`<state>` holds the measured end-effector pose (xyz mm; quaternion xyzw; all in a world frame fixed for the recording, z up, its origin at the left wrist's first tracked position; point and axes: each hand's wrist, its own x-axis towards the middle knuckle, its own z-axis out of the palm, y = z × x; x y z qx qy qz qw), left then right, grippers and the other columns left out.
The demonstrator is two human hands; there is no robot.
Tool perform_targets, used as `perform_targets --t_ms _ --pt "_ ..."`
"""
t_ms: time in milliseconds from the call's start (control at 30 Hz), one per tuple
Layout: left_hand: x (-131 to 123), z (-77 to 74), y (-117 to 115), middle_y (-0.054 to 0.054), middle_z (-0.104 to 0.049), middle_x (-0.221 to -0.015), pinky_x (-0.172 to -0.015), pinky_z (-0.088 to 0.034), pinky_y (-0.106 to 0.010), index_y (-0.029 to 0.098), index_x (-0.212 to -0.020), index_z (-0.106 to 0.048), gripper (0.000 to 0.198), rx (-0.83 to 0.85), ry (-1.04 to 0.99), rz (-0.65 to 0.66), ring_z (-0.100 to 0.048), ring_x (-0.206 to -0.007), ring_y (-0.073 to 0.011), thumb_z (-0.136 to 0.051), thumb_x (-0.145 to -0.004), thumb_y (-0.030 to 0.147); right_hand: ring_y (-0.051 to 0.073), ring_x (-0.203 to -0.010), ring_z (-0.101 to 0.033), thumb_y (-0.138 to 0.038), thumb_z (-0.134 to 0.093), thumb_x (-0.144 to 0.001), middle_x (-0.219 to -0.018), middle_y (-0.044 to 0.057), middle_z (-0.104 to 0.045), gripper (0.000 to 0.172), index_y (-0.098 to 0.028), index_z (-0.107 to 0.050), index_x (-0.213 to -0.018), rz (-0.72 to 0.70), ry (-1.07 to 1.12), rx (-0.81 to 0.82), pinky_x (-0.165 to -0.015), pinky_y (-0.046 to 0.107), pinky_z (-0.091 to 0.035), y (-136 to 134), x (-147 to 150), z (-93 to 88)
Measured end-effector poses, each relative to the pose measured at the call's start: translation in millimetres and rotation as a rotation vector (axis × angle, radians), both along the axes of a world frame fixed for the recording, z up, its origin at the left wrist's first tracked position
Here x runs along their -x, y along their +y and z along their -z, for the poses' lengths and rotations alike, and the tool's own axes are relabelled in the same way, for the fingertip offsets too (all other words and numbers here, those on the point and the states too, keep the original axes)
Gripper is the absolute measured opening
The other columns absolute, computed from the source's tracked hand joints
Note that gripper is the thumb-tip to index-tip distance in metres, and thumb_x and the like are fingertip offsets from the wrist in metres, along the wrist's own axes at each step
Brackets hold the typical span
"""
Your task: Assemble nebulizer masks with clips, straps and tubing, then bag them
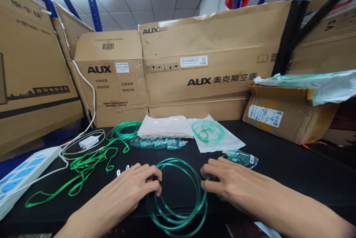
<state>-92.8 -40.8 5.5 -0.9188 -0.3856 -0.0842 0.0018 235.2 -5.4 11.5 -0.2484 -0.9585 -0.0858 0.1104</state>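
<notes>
A coil of green clear tubing (178, 193) lies on the black table (292, 164) in front of me. My left hand (136, 186) curls its fingers over the coil's left side and grips it. My right hand (230, 182) pinches the coil's right side. Just behind the right hand lies a clear green face mask (244, 157) joined to the tubing.
Behind lie a stack of white pouches (165, 125), a sealed pouch with coiled tubing (214, 134), a row of masks (158, 142), loose green straps (83, 167), more tubing (124, 131), a white charger (88, 141) and a power strip (19, 175). Cardboard boxes (205, 67) wall the back.
</notes>
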Motion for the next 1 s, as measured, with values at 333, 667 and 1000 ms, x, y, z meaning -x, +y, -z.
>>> perform_targets --t_ms 333,667,1000 --pt "-23.7 20.6 -4.3 -0.001 -0.066 -0.105 -0.089 -0.052 -0.035 0.025 -0.086 -0.063 0.015 0.002 -0.376 -0.278 -0.066 -0.095 -0.0211 -0.053 -0.096 0.021 0.029 -0.119 -0.069 -0.010 -0.053 -0.093 -0.136 0.012 -0.066 0.035 -0.020 -0.067 -0.123 0.026 0.189 0.075 -0.094 0.039 -0.062 -17.0 35.6 23.9" --pt "-28.5 46.6 5.8 -0.006 -0.047 -0.153 -0.112 -0.046 -0.047 0.035 -0.144 -0.045 0.054 -0.028 -0.519 -0.371 -0.054 -0.135 -0.0253 -0.043 -0.096 0.012 0.026 -0.136 -0.057 -0.020 -0.069 -0.090 -0.146 0.011 -0.062 0.037 -0.017 -0.069 -0.127 -0.006 0.275 0.164 -0.115 0.035 -0.048 -34.4 36.3 24.8" --pt "-24.6 29.3 26.6 -0.003 -0.057 -0.146 -0.107 -0.053 -0.036 0.031 -0.140 -0.057 0.049 0.192 -0.680 -0.263 -0.057 -0.132 -0.0219 -0.054 -0.093 0.018 0.027 -0.135 -0.058 -0.023 -0.079 -0.084 -0.148 0.013 -0.059 0.050 -0.016 -0.065 -0.132 0.036 0.247 0.207 -0.114 0.038 -0.049 -34.5 37.2 18.9"
